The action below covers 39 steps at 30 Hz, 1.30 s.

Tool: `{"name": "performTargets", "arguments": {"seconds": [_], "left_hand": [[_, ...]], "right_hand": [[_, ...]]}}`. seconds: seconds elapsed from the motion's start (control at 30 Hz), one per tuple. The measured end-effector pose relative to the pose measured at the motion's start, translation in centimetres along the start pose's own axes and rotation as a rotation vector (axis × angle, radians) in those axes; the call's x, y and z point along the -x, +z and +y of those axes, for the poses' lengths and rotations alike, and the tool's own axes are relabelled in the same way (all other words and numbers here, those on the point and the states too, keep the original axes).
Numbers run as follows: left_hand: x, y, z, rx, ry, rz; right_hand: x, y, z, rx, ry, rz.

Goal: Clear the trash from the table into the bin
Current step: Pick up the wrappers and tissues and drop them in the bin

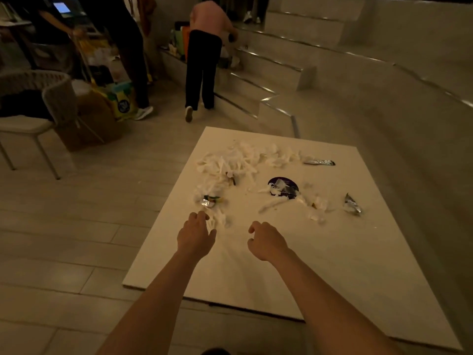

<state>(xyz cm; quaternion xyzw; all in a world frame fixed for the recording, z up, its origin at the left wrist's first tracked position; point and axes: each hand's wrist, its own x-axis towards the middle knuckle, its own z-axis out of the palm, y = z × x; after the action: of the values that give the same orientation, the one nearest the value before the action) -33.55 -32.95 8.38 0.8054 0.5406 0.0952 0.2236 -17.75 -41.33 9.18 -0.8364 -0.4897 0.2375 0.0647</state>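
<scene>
a white table [332,265] fills the middle of the view in a dim room with pale floor tiles [64,226]. wide steps [281,67] rise at 1 o'clock; a woven chair [33,103] stands at 10 o'clock with a cardboard box [89,124] just beside it, and standing people [202,60] are at 12 o'clock. whether any of these is the bin cannot be told.

the trash lies on the far half of the table: a heap of white plastic scraps [238,160] at 12 o'clock, a round purple lid [283,187] near the centre, a silver wrapper [319,162] at 1 o'clock, a crumpled foil wrapper [352,204] at 3 o'clock, and a small foil wrapper with green [210,200] at the left edge of the scatter. the box's contents are not visible.

the left hand [197,234] reaches forward with fingers curled downward, its fingertips [203,216] at some white scraps just below the green wrapper; whether it grips them cannot be told. the right hand [266,242] hovers above bare table, loosely curled and holding nothing visible.
</scene>
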Motion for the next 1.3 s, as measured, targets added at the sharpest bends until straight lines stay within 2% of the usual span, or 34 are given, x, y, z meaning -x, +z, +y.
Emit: {"name": "performTargets", "arguments": {"seconds": [0.17, 0.33, 0.53, 0.73, 0.8, 0.93, 1.03, 1.17, 1.3], "left_hand": [[-6.3, 4.5, 0.7, 0.017, -0.107, 0.032], [-12.3, 7.8, 0.0, 0.002, -0.213, -0.058], [-15.3, 10.0, -1.3, -0.120, -0.157, -0.058], [-16.5, 11.5, -1.6, -0.096, -0.033, 0.228], [-17.1, 11.8, -1.4, -0.096, 0.006, 0.265], [-18.2, 11.6, -0.3, -0.041, 0.026, 0.218], [-19.4, 10.9, 1.1, 0.047, 0.024, 0.169], [-21.2, 9.9, 4.0, 0.112, 0.097, 0.171], [-23.9, 9.5, 7.5, 0.197, 0.132, 0.112]], "right_hand": [[-8.2, -0.8, 4.2, -0.004, -0.006, 0.020], [-14.8, -1.7, 8.2, -0.001, -0.016, 0.188], [-20.8, -2.0, 11.1, 0.159, -0.048, 0.126], [-23.6, -1.0, 12.8, 0.083, -0.149, 0.095], [-23.6, -0.4, 13.0, 0.070, -0.191, 0.157], [-24.0, -0.3, 12.8, -0.051, -0.309, 0.317], [-24.4, -0.9, 12.9, -0.095, -0.369, 0.309], [-24.4, -2.4, 13.4, -0.223, -0.342, 0.277], [-24.2, -5.0, 14.9, -0.270, -0.295, 0.356]]}}
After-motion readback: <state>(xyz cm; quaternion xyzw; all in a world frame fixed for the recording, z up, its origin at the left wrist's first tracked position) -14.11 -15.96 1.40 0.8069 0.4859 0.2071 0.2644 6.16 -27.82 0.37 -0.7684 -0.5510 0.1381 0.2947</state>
